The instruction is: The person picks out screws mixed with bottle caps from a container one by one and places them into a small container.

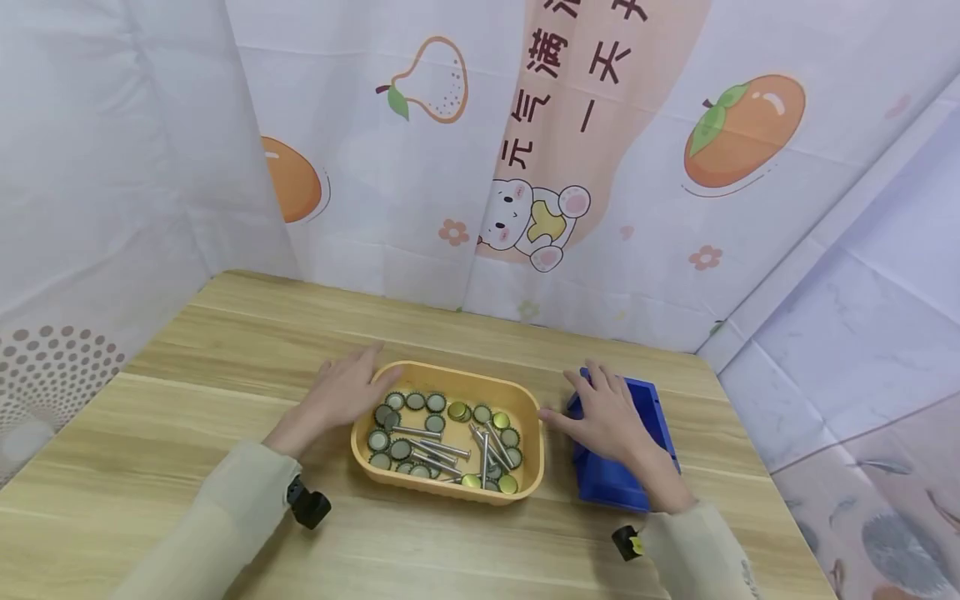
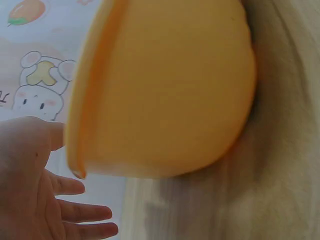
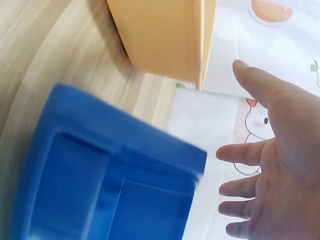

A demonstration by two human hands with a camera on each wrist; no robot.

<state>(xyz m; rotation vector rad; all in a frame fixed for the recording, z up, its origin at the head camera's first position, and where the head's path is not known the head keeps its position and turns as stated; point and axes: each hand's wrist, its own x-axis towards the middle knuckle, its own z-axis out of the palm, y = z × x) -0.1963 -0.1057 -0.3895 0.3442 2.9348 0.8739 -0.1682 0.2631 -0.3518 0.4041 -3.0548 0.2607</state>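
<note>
A yellow-orange plastic basket [image 1: 450, 377] stands on the table, holding several bottle caps [image 1: 378, 441] and several silver nails [image 1: 441, 448]. Some caps show grey undersides, others gold tops [image 1: 507, 484]. My left hand [image 1: 345, 389] is at the basket's left end, fingers extended, thumb by the rim; whether it touches cannot be told. To the right, a blue plastic bin [image 1: 615, 485] sits partly hidden under my right hand [image 1: 609, 417]. That hand hovers over the bin with spread, straight fingers and holds nothing. In the right wrist view its fingers [image 3: 242, 152] are apart from the bin.
The wood-grain table [image 1: 247, 342] carries both containers. Behind it hangs a white curtain [image 1: 360, 183] with fruit and bear prints. Pale cloth panels flank it left and right. A small black camera [image 1: 307, 504] is strapped at the left wrist, another [image 1: 627, 542] at the right.
</note>
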